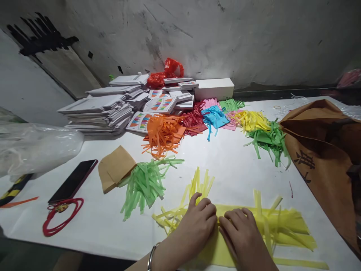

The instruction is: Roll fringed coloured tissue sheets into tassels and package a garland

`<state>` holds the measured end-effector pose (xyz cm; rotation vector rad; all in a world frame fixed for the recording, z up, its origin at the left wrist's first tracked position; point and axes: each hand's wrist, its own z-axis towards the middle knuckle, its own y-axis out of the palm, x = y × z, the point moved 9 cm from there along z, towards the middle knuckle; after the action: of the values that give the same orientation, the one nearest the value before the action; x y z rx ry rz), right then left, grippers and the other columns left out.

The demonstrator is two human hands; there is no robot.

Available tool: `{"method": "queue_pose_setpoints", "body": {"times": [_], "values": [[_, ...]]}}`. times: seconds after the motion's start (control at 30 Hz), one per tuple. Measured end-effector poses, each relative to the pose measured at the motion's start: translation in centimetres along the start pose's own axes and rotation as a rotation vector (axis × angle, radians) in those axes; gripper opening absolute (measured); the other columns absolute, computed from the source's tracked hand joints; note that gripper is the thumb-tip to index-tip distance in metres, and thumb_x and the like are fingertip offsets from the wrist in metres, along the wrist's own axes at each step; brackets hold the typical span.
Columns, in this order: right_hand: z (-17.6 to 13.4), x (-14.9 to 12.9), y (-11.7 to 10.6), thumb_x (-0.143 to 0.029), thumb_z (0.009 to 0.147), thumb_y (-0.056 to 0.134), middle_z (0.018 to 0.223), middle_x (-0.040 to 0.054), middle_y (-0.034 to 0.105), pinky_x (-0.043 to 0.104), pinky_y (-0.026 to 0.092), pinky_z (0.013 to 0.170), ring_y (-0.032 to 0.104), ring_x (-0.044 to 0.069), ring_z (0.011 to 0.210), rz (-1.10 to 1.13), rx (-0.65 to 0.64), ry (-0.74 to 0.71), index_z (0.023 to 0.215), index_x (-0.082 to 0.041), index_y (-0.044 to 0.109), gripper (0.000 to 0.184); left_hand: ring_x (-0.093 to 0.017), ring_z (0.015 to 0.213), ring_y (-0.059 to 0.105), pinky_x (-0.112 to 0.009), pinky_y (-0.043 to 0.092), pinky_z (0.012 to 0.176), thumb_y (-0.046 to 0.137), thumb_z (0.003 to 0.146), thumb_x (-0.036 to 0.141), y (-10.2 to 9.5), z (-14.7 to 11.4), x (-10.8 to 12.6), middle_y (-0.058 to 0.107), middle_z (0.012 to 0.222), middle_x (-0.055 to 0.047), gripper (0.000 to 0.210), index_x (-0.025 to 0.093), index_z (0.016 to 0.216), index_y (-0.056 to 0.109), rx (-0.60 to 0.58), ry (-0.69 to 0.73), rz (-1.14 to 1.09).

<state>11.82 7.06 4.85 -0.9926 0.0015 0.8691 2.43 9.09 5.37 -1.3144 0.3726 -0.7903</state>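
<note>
Yellow fringed tissue paper (284, 226) lies in front of me, its cut strips spreading to the left and right. My left hand (197, 216) is closed on the paper's middle, thumb and fingers bent together at its fold. Close beside it, my right hand (241, 229) also pinches the yellow paper with curled fingers. Under both palms, part of the sheet is hidden. Left of my hands sits a light green fringed tissue bundle (145, 184), touching a folded piece of brown paper (115, 167).
A phone (73, 180) with a red cord (62, 218) lies at left, near clear plastic (42, 145). Stacked white cards (98, 109) and a white box (214, 88) stand by the wall. Orange fringe (165, 133) and other coloured bundles lie mid-table. A brown bag (318, 158) occupies the right.
</note>
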Motion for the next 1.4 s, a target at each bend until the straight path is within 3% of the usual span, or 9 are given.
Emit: {"method": "queue_pose_setpoints", "body": {"times": [0.23,0.47,0.57,0.7,0.87,1.0,1.13,1.23,1.4], "values": [[0.0,-0.2,-0.8,-0.012,0.104,0.033,0.074,0.0015,0.058,0.035,0.040,0.081,0.052,0.016,0.071,0.027,-0.021,-0.076,0.088,-0.019,0.064,0.035,-0.018,0.094,0.055,-0.042,0.029,0.107,0.063,0.095,0.013,0.3,-0.6,-0.6,0.066,0.092,0.002,0.011,0.022,0.088,0.063,0.001,-0.031,-0.092],[-4.4,2.0,-3.0,-0.010,0.092,0.050,0.110,0.0058,0.074,0.041,0.039,0.106,0.065,0.023,0.105,-0.198,-0.088,-0.275,0.114,-0.020,0.069,0.030,-0.019,0.093,0.055,-0.042,0.030,0.103,0.060,0.095,0.012,0.5,-1.2,-1.2,0.067,0.093,0.001,0.013,0.022,0.088,0.063,0.052,-0.104,-0.199],[-5.0,2.4,-2.7,-0.011,0.091,0.057,0.108,0.0047,0.074,0.043,0.038,0.108,0.067,0.022,0.100,-0.209,-0.075,-0.184,0.111,-0.022,0.069,0.026,-0.019,0.092,0.056,-0.044,0.031,0.102,0.059,0.091,0.008,0.5,-0.9,-1.1,0.066,0.093,0.000,0.014,0.021,0.088,0.062,0.047,-0.149,-0.210],[-4.6,2.8,-2.6,-0.012,0.093,0.058,0.093,0.0019,0.071,0.045,0.035,0.107,0.067,0.019,0.087,-0.126,0.019,0.051,0.090,-0.024,0.064,0.013,-0.022,0.091,0.056,-0.048,0.033,0.097,0.058,0.089,0.009,0.6,0.0,-0.9,0.065,0.093,-0.002,0.013,0.020,0.081,0.060,-0.053,-0.225,-0.185],[-4.6,4.1,-2.4,-0.020,0.095,0.055,0.085,0.0005,0.066,0.044,0.036,0.096,0.063,0.020,0.080,-0.107,0.056,0.263,0.075,-0.025,0.055,0.020,-0.023,0.086,0.055,-0.048,0.039,0.087,0.058,0.089,0.013,1.0,1.1,-1.3,0.063,0.090,-0.004,0.013,0.018,0.078,0.061,-0.141,-0.304,-0.090],[-4.4,4.1,-2.5,-0.021,0.097,0.050,0.086,-0.0001,0.067,0.046,0.033,0.099,0.063,0.020,0.083,-0.089,0.083,0.319,0.082,-0.026,0.062,0.020,-0.022,0.087,0.053,-0.052,0.033,0.099,0.068,0.085,0.012,1.2,1.5,0.1,0.063,0.090,-0.003,0.011,0.019,0.079,0.063,-0.103,-0.077,0.030],[-3.4,2.1,-2.5,-0.014,0.099,0.041,0.084,-0.0007,0.068,0.047,0.025,0.111,0.062,0.019,0.087,-0.049,0.113,0.167,0.093,-0.027,0.067,0.030,-0.019,0.080,0.050,-0.053,0.023,0.109,0.067,0.093,0.018,1.4,1.1,2.3,0.059,0.078,0.001,0.022,0.018,0.071,0.063,-0.042,0.202,0.127],[-2.4,1.0,-1.6,-0.014,0.098,0.044,0.084,0.0014,0.066,0.047,0.025,0.113,0.060,0.019,0.087,-0.109,0.046,0.062,0.098,-0.022,0.067,0.024,-0.020,0.080,0.050,-0.050,0.026,0.107,0.064,0.095,0.017,1.9,1.6,2.4,0.060,0.078,0.000,0.022,0.018,0.073,0.065,-0.092,0.230,0.155],[-0.6,0.2,-1.0,-0.004,0.098,0.035,0.070,-0.0007,0.055,0.044,0.033,0.107,0.052,0.016,0.070,-0.190,0.008,-0.045,0.079,-0.020,0.060,0.035,-0.020,0.084,0.054,-0.040,0.036,0.089,0.066,0.090,0.019,0.4,2.7,0.9,0.065,0.086,-0.002,0.013,0.019,0.077,0.064,-0.138,0.088,0.009]]}}
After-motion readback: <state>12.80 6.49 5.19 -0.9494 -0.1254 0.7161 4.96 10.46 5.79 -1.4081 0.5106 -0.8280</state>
